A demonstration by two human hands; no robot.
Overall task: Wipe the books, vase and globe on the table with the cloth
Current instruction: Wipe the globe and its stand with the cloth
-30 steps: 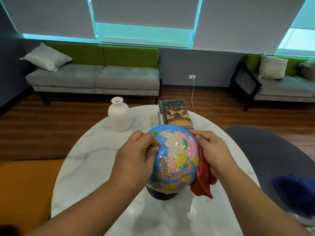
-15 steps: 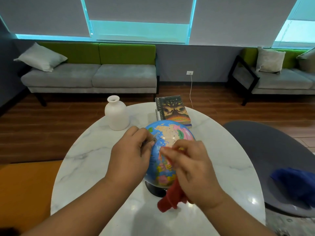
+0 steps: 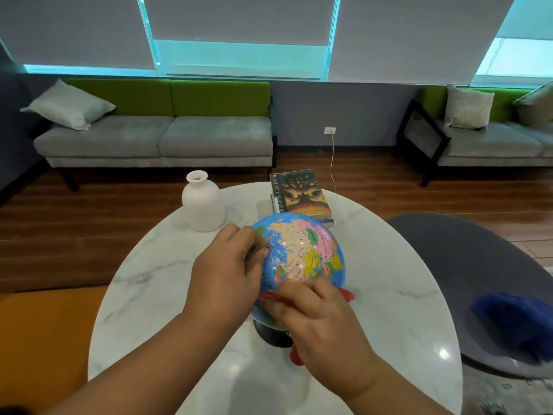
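Right hand (image 3: 317, 319) holds the red cloth (image 3: 347, 295) bunched under its fingers and presses it to the lower near face of the globe (image 3: 305, 253). Left hand (image 3: 227, 277) grips the globe's left flank, fingers curled.

We find the globe upright on a dark base (image 3: 272, 336) near the middle of the desk (image 3: 149, 295), between the two hands. Its exposed upper face lies up and away from the right hand. We judge the coming stroke should run upward over the curve, with the left hand bracing.

- Globe: a glossy, hard sphere with a printed map, likely to turn under pressure.
- Cloth: soft and crumpled, with ends showing beside and below the hand.
- Books (image 3: 299, 196): lying flat in a stack just behind the globe.
- Vase (image 3: 203, 205): matt white and narrow-necked, standing far left, nearer the left hand.
- Desk: round, polished and marble-veined.
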